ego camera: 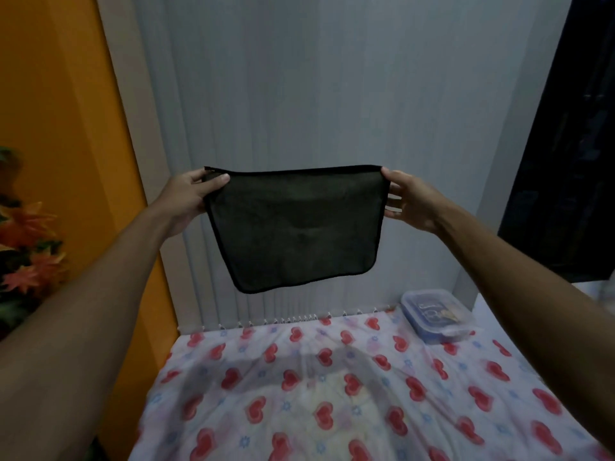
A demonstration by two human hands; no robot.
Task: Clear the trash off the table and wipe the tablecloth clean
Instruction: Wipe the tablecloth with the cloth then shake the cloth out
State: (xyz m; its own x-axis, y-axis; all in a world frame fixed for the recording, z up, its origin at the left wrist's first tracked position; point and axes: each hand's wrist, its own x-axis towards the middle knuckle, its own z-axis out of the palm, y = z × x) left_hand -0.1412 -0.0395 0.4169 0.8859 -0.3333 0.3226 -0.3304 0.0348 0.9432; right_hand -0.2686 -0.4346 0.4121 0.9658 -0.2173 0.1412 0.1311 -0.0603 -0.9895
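Note:
A dark green cloth with a black hem hangs spread flat in the air, well above the table. My left hand pinches its upper left corner and my right hand pinches its upper right corner, both arms stretched forward. Below lies the white tablecloth printed with red hearts and small blue flowers; it is wrinkled and the cloth's shadow falls on its middle. No loose trash shows on the visible part of the table.
A clear plastic lidded container with blue contents sits at the table's far right. Grey vertical blinds hang behind the table. An orange wall and orange flowers stand at left, a dark window at right.

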